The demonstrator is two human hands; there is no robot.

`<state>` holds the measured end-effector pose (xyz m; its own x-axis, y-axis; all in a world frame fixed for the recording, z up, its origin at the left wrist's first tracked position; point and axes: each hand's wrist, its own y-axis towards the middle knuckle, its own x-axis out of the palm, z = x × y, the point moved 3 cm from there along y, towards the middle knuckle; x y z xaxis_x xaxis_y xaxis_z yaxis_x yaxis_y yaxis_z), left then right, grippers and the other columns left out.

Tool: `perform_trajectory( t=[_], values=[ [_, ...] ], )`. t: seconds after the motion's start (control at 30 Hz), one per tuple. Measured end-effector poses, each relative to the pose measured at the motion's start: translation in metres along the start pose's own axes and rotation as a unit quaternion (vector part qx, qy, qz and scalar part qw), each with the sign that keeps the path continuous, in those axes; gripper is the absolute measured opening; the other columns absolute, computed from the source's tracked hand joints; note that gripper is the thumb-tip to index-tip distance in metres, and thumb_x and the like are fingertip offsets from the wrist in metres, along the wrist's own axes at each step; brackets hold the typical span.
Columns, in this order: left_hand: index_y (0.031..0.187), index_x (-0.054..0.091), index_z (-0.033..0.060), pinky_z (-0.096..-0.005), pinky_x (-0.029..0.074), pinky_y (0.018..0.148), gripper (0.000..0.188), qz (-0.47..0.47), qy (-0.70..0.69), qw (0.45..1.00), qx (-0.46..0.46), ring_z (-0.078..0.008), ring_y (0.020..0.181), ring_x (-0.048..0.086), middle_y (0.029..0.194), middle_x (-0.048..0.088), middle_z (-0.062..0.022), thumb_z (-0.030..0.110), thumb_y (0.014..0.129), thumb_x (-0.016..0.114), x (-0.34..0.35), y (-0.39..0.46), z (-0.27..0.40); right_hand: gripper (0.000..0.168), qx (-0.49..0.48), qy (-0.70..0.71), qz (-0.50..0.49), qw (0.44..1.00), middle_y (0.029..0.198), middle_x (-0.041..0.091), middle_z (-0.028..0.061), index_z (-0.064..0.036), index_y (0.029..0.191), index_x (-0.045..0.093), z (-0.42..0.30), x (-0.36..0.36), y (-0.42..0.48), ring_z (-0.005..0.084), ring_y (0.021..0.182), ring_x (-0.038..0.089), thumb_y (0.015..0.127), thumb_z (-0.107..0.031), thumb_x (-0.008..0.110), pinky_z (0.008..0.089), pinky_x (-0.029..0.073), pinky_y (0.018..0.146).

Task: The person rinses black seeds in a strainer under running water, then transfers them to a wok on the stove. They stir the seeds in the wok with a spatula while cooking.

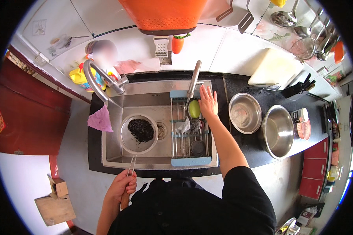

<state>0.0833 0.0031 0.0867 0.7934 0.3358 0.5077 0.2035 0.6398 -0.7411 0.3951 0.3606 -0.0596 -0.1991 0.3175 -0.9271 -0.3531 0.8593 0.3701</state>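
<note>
My left hand (125, 183) grips the wooden handle of a round metal strainer (126, 144) at the sink's front edge. Its bowl is over the left side of the stainless steel sink (117, 161), beside the drain (161, 130). A heap of small black pieces (140, 130) lies in it; what they are I cannot tell. My right hand (208, 103) is stretched out flat at the sink's right rim, fingers slightly apart, holding nothing. Its fingertips are by the base of the right faucet (194, 76); contact is unclear. Just left of that hand, a green scrub brush (194, 109) lies in the sink rack (191, 161).
A larger curved faucet (91, 76) stands at the back left, near a purple cloth (101, 119) over the rim. Two steel basins (245, 113) (278, 132) sit on the black counter to the right, before a cutting board (273, 67) and knife block (294, 90). An orange basket (166, 14) hangs above.
</note>
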Motion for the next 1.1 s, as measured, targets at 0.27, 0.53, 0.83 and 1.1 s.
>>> perform_trajectory(
  t=[0.27,0.53,0.83,1.1],
  values=[
    [0.097,0.048,0.0060,-0.0212,0.029,0.043,0.003,0.005,-0.004,1.000,0.007,-0.0068,0.049,0.035,0.067,0.041,-0.0014,0.005,0.094,0.048,-0.002,-0.004,-0.001,0.020,0.432,0.868,-0.167,0.178,0.078,0.060,0.0045,-0.007,0.095,0.062,-0.086,0.071,-0.010,0.0150,0.068,0.053,0.095,-0.025,0.057,0.0283,0.044,0.064],
    [0.097,0.049,0.0065,-0.0213,0.028,0.042,0.004,0.026,-0.005,0.999,0.022,-0.0066,0.047,0.033,0.064,0.040,-0.0005,0.006,0.093,0.051,-0.011,-0.011,-0.004,0.035,0.295,0.723,-0.155,0.605,0.063,0.049,0.0001,-0.008,0.070,0.059,-0.086,0.045,0.035,0.0106,0.058,0.040,0.089,-0.037,0.064,0.0290,0.033,0.054],
    [0.097,0.049,0.0055,-0.0219,0.029,0.043,0.003,0.000,-0.012,1.000,0.021,-0.0070,0.049,0.034,0.066,0.041,-0.0010,0.005,0.094,0.049,-0.009,0.000,-0.005,0.015,0.255,0.602,-0.190,0.733,0.095,0.069,0.0105,0.004,0.095,0.068,-0.070,-0.003,0.004,0.0156,0.081,0.064,0.089,-0.003,0.057,0.0283,0.051,0.074],
    [0.097,0.050,0.0048,-0.0220,0.029,0.043,0.005,0.002,0.002,1.000,0.009,-0.0074,0.049,0.034,0.066,0.041,-0.0014,0.003,0.093,0.048,0.000,0.008,0.001,0.021,0.397,0.787,-0.169,0.440,0.084,0.061,0.0123,-0.003,0.070,0.052,-0.076,-0.011,0.014,0.0188,0.071,0.054,0.087,0.005,0.042,0.0256,0.046,0.061]
  ],
)
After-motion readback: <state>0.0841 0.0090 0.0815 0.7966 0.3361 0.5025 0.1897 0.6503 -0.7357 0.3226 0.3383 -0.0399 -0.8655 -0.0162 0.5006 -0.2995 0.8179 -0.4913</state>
